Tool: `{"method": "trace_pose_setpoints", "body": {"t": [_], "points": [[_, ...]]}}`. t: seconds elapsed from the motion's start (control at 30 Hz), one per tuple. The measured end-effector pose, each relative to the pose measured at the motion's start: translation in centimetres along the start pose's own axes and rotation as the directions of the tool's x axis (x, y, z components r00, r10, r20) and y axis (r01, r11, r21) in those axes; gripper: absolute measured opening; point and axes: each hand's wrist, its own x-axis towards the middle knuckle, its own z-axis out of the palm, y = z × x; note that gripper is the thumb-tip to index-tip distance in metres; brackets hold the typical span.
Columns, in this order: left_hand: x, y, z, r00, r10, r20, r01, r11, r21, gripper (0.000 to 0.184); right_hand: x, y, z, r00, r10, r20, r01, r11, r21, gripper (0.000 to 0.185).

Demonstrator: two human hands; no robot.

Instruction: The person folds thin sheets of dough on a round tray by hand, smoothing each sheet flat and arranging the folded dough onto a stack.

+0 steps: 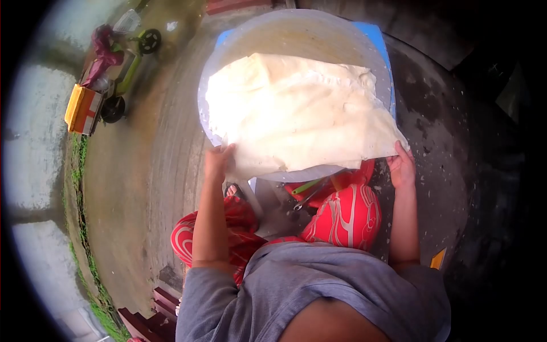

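A wide, thin sheet of pale dough [302, 114] lies over a round board [302, 31], its near edge reaching past the board's rim on the right. At the sheet's near left corner, my left hand [219, 161] pinches the edge between thumb and fingers. My right hand [402, 163] grips the near right corner, which is drawn out beyond the board. Small folds and a rough, whitish strip show along the far part of the sheet. Glare washes out much of its left side.
Blue material [373, 37] shows under the board. Below its near rim, by my knees, are a green-handled tool [306, 186] and a red bag or cloth [364, 171]. A green scooter [130, 74] with an orange and white box [84, 108] stands at the far left.
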Motion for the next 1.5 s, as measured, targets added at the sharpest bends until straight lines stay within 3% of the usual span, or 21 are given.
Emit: {"method": "trace_pose_setpoints", "body": {"t": [0.1,0.23,0.3,0.37,0.47,0.53,0.57,0.63,0.7,0.77,0.83,0.9,0.97,1.03,1.07,1.13,1.2,1.3,1.37,1.43,1.5], "points": [[0.0,-0.8,-0.2,0.997,0.009,-0.074,0.017,0.938,0.347,0.035,0.2,0.1,-0.4,1.0,-0.012,0.026,0.012,1.0,0.018,0.026],[-5.9,2.0,4.4,0.89,0.335,-0.31,-0.022,0.71,0.704,0.054,-0.1,0.1,-0.3,0.999,-0.032,-0.01,0.032,0.999,-0.031,0.024],[-7.8,1.8,7.1,0.594,0.8,0.089,-0.423,0.216,0.88,0.064,-0.3,0.2,0.5,0.993,-0.105,-0.063,0.098,0.99,-0.097,0.022],[-11.2,2.8,11.6,0.607,0.715,0.347,-0.74,0.349,0.575,0.066,-0.9,-0.1,2.5,0.984,-0.161,-0.073,0.148,0.976,-0.159,0.021],[-14.3,2.5,17.5,0.477,0.662,0.578,-0.877,0.313,0.366,0.067,-2.1,-0.4,7.6,0.926,-0.292,0.239,0.341,0.919,-0.197,0.022],[-14.8,1.7,19.6,0.421,0.653,0.63,-0.907,0.287,0.309,0.066,-3.8,0.0,11.9,0.871,-0.196,0.451,0.325,0.917,-0.23,0.022],[-14.6,1.0,20.2,0.406,0.628,0.664,-0.914,0.259,0.314,0.061,-3.9,0.8,13.1,0.833,-0.13,0.538,0.405,0.807,-0.431,0.022],[-14.6,1.2,19.9,0.392,0.607,0.691,-0.919,0.228,0.321,0.056,-3.7,3.0,15.3,0.675,0.045,0.737,0.578,0.588,-0.565,0.027],[-14.8,2.1,18.2,0.428,0.481,0.765,-0.884,0.398,0.244,0.044,-3.5,5.3,16.6,0.531,0.219,0.819,0.742,0.347,-0.574,0.026],[-14.3,2.2,16.5,0.475,0.428,0.769,-0.833,0.5,0.236,0.039,-1.8,8.5,15.2,0.23,0.267,0.936,0.942,0.179,-0.283,0.025],[-13.7,1.7,14.6,0.514,0.368,0.774,-0.77,0.595,0.228,0.035,-2.3,7.0,16.4,0.305,0.353,0.885,0.874,0.264,-0.407,0.024],[-13.5,0.7,12.3,0.425,0.757,0.497,-0.905,0.375,0.203,0.034,-1.9,6.3,17.1,0.367,0.451,0.814,0.778,0.331,-0.534,0.024],[-13.1,0.7,9.6,0.438,0.79,0.429,-0.871,0.256,0.42,0.037,-0.8,6.1,17.2,0.485,0.122,0.866,0.828,0.256,-0.5,0.027],[-13.6,0.4,8.0,0.634,0.676,0.375,-0.645,0.195,0.738,0.051,-0.2,5.3,17.5,0.237,-0.112,0.965,0.939,-0.228,-0.257,0.033],[-13.4,-0.1,7.6,0.695,0.656,0.294,-0.524,0.183,0.832,0.056,0.5,5.7,17.0,0.285,-0.053,0.957,0.873,-0.399,-0.282,0.043],[-12.6,-2.0,6.4,0.747,0.634,0.199,-0.383,0.165,0.909,0.062,1.9,7.1,15.8,0.317,-0.049,0.947,0.848,-0.433,-0.306,0.047],[-11.6,-3.1,5.4,0.856,0.51,-0.091,-0.197,0.482,0.854,0.072,2.5,7.9,15.4,0.382,-0.021,0.924,0.793,-0.505,-0.34,0.054],[-12.0,-2.6,4.1,0.808,0.589,0.012,-0.476,0.64,0.604,0.085,1.9,7.7,15.6,0.434,-0.014,0.901,0.77,-0.513,-0.379,0.053],[-11.4,-2.9,3.6,0.753,0.656,0.04,-0.518,0.555,0.651,0.079,0.4,6.8,16.1,0.434,-0.024,0.901,0.788,-0.475,-0.392,0.052],[-9.7,-5.1,2.5,0.69,0.715,0.112,-0.533,0.397,0.747,0.059,-0.7,6.2,15.9,0.289,0.077,0.954,0.93,-0.26,-0.26,0.049],[-8.7,-5.7,1.6,0.665,0.747,-0.012,-0.588,0.533,0.608,0.029,-0.6,6.9,15.2,0.279,0.105,0.954,0.935,-0.258,-0.245,0.047]]}}
